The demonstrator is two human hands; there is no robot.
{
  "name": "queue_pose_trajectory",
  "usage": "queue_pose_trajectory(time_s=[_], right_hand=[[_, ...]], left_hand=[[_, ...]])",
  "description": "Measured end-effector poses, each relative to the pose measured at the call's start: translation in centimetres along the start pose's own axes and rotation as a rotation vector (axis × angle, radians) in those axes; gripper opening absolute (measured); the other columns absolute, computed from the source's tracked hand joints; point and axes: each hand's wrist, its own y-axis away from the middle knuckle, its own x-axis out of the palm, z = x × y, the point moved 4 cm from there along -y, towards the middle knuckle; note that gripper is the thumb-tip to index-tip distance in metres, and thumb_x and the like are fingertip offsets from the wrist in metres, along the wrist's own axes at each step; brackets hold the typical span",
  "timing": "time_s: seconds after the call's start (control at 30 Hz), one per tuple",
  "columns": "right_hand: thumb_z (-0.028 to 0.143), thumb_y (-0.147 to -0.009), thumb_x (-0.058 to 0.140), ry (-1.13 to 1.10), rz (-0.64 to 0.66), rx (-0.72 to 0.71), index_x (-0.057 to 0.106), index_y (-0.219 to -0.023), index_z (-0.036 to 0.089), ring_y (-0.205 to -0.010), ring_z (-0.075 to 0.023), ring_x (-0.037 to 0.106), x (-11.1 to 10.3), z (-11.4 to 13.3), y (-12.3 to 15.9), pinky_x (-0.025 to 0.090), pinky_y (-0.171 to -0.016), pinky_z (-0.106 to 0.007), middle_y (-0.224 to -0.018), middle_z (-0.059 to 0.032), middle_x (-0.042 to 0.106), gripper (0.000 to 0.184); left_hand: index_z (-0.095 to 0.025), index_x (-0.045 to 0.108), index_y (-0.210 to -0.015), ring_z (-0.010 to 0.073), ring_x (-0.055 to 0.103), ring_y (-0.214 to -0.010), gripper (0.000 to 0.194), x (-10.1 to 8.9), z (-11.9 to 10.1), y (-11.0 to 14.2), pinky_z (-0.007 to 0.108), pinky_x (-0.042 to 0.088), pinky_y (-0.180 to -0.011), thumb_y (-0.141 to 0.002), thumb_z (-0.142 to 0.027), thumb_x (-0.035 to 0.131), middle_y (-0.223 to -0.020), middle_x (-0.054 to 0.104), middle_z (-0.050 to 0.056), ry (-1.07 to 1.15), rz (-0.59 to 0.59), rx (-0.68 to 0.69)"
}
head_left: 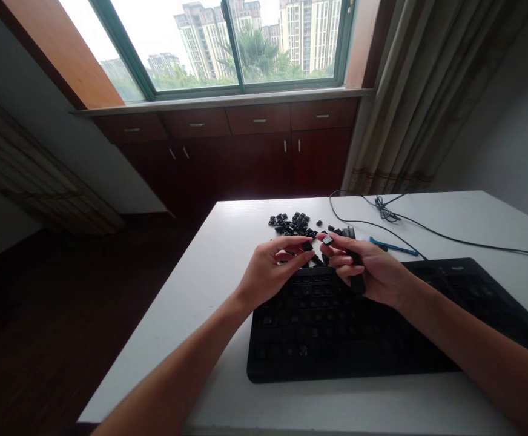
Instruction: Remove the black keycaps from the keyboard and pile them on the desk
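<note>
Between the thumb and fingers of my left hand [275,263] is a black keycap [307,246]. My right hand [377,266] pinches a small pale-topped square piece [327,240] at its fingertips, possibly another keycap or a wipe. Its other fingers wrap round a black-handled brush [357,282], whose grey head points away from me. Both hands are raised over the far edge of a black keyboard [336,339], close together but apart. Most of the keyboard's keycaps are off, and its sockets show. Behind the hands lies a pile of loose black keycaps [293,224].
A blue tool [395,246] lies right of the hands. The black cable [455,233] runs across the white table [191,315] with a tied bundle at the back. Dark red cabinets [255,163] stand under the window beyond.
</note>
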Motion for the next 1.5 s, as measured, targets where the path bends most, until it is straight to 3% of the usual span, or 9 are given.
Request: queue_pose_trajectory(time_s=[0.23, 0.43, 0.57, 0.7, 1.0, 1.17, 1.33, 1.4, 1.5], right_hand=[[0.014, -0.092, 0.061, 0.034, 0.011, 0.002, 0.067, -0.112, 0.011, -0.052, -0.0025, 0.044, 0.2, -0.1, 0.4, 0.038, -0.035, -0.008, -0.087, -0.0036, 0.058, 0.021], [0.017, -0.090, 0.064, 0.141, 0.012, -0.037, 0.071, -0.109, 0.012, -0.052, -0.0015, 0.043, 0.3, -0.1, 0.4, 0.038, -0.035, -0.007, -0.091, -0.0041, 0.061, 0.021], [0.019, -0.087, 0.069, 0.224, -0.022, -0.070, 0.073, -0.105, 0.012, -0.053, -0.0017, 0.043, 0.3, -0.3, 0.3, 0.036, -0.034, -0.007, -0.099, -0.0076, 0.066, 0.020], [0.020, -0.084, 0.072, 0.297, -0.070, -0.076, 0.075, -0.100, 0.010, -0.054, -0.0011, 0.044, 0.1, -0.5, 0.1, 0.034, -0.034, -0.006, -0.104, -0.0102, 0.068, 0.020], [0.026, -0.078, 0.081, 0.477, 0.001, -0.101, 0.076, -0.102, 0.013, -0.058, -0.0019, 0.046, 0.4, -1.2, 0.3, 0.033, -0.041, -0.010, -0.104, -0.0098, 0.069, 0.028], [0.035, -0.075, 0.083, 0.561, 0.105, -0.137, 0.076, -0.099, 0.015, -0.060, -0.0040, 0.045, 1.0, -1.3, 0.1, 0.030, -0.043, -0.014, -0.091, -0.0058, 0.067, 0.033], [0.046, -0.073, 0.082, 0.751, 0.120, -0.250, 0.075, -0.105, 0.017, -0.063, -0.0070, 0.049, 1.1, -0.2, 1.4, 0.035, -0.047, -0.016, -0.075, 0.0000, 0.058, 0.044], [0.046, -0.074, 0.081, 0.802, 0.073, -0.312, 0.074, -0.104, 0.017, -0.061, -0.0080, 0.052, 0.6, 0.2, 3.0, 0.038, -0.048, -0.016, -0.070, 0.0015, 0.056, 0.043], [0.042, -0.076, 0.081, 0.837, -0.009, -0.403, 0.072, -0.100, 0.016, -0.059, -0.0080, 0.053, -0.9, 0.6, 6.4, 0.040, -0.047, -0.017, -0.069, 0.0023, 0.056, 0.036]], left_hand=[[-0.021, 0.071, -0.118, 0.0182, 0.068, -0.089, 0.033, -0.3, -0.2, -0.1, 0.031, 0.061, -0.079, -0.090, -0.038, 0.068, -0.103, 0.071, 0.008, -0.097, 0.050, 0.047], [-0.023, 0.072, -0.117, 0.0221, 0.064, -0.092, 0.033, -3.8, 0.7, -0.8, 0.039, 0.056, -0.082, -0.096, -0.042, 0.056, -0.106, 0.069, 0.008, -0.774, -0.011, 0.195], [-0.023, 0.075, -0.109, 0.0289, 0.063, -0.097, 0.035, -6.6, 2.8, -1.0, 0.041, 0.053, -0.079, -0.096, -0.046, 0.051, -0.105, 0.069, 0.009, -1.052, 0.028, -0.022], [-0.024, 0.075, -0.108, 0.0245, 0.066, -0.082, 0.036, -7.7, 4.1, -1.0, 0.036, 0.052, -0.069, -0.093, -0.048, 0.053, -0.100, 0.069, 0.008, -1.038, 0.068, -0.172], [-0.026, 0.074, -0.115, 0.0201, 0.069, -0.078, 0.049, -8.3, 4.8, -1.0, 0.031, 0.056, -0.070, -0.086, -0.061, 0.057, -0.103, 0.068, 0.008, -0.885, 0.184, -0.228], [-0.025, 0.070, -0.118, 0.0229, 0.069, -0.084, 0.055, -9.1, 4.8, -1.6, 0.033, 0.058, -0.073, -0.081, -0.065, 0.063, -0.109, 0.069, 0.008, -0.855, 0.098, -0.209], [-0.025, 0.068, -0.116, 0.0182, 0.067, -0.084, 0.036, -5.3, -0.3, -1.4, 0.029, 0.057, -0.074, -0.091, -0.049, 0.061, -0.110, 0.069, 0.004, -0.691, -0.096, 0.095], [-0.024, 0.068, -0.115, 0.0164, 0.066, -0.083, 0.029, -2.2, -2.8, -0.7, 0.028, 0.056, -0.074, -0.092, -0.040, 0.063, -0.108, 0.069, 0.004, -0.600, -0.035, 0.209], [-0.027, 0.064, -0.125, 0.0168, 0.066, -0.099, 0.032, 3.0, -5.8, 0.6, 0.028, 0.055, -0.087, -0.093, -0.021, 0.059, -0.121, 0.066, 0.004, -0.524, 0.255, 0.349]])
